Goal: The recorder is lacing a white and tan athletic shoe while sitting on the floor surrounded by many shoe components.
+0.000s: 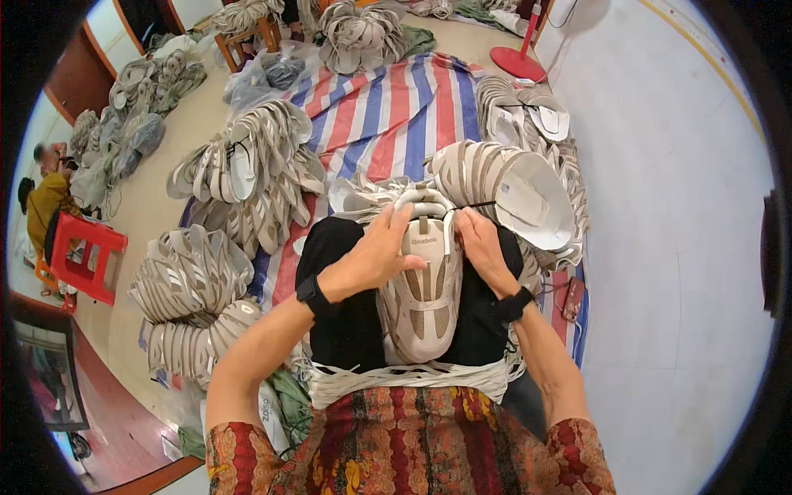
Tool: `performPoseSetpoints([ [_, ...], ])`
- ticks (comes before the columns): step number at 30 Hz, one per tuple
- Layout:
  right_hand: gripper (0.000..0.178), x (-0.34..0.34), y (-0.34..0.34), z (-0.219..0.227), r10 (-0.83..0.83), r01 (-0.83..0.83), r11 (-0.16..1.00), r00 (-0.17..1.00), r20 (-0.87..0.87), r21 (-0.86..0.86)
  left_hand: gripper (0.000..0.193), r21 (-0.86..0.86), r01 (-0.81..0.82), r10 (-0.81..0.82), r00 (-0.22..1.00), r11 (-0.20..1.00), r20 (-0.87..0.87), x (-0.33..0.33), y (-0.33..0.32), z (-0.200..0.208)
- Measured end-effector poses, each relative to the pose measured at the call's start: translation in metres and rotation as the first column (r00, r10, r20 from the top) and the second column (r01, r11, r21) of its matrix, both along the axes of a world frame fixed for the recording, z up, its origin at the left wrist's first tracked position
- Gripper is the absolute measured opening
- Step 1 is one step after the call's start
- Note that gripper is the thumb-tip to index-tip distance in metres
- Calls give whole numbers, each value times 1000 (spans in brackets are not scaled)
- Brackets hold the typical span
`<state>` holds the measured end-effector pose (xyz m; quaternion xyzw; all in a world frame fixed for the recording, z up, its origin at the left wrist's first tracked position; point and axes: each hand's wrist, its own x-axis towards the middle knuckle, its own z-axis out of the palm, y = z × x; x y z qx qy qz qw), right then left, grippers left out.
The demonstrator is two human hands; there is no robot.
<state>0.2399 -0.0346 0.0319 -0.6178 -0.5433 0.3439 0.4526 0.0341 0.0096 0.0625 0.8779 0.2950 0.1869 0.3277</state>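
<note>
A beige and tan sneaker upper (419,323) lies on my lap, its toe toward me and its collar facing away. My left hand (374,257) grips the left side of the collar, thumb stretched across the tongue (424,239). On the opposite side, the fingers of my right hand (482,246) are bent against the collar edge, beside a narrow white strip. Whether that strip is a lace or part of the shoe I cannot tell. A bundle of white shoelaces (408,379) lies across my lap, nearer to me than the toe.
Stacked shoe uppers (505,191) stand beyond my right hand, with more piles (190,272) on the left. A striped sheet (375,115) covers the floor ahead. A red stool (87,257) and a seated person (48,210) are far left; a red round stand (518,63) is ahead right.
</note>
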Motion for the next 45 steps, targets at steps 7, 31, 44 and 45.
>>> performPoseSetpoints([
  [7,33,-2,17,2,-39,13,992,976,214,122,88,-93,19,-29,995,995,-100,10,24,4],
  [31,11,-25,-89,21,132,-135,990,987,88,35,63,-88,-131,142,981,987,131,11,21,-13],
  [44,10,-43,-94,25,96,-139,985,934,344,105,22,-246,-353,410,878,903,247,-32,-50,-7],
  [45,10,-44,-95,26,89,-122,989,941,327,85,21,-311,-318,394,892,896,223,-34,-57,-11],
])
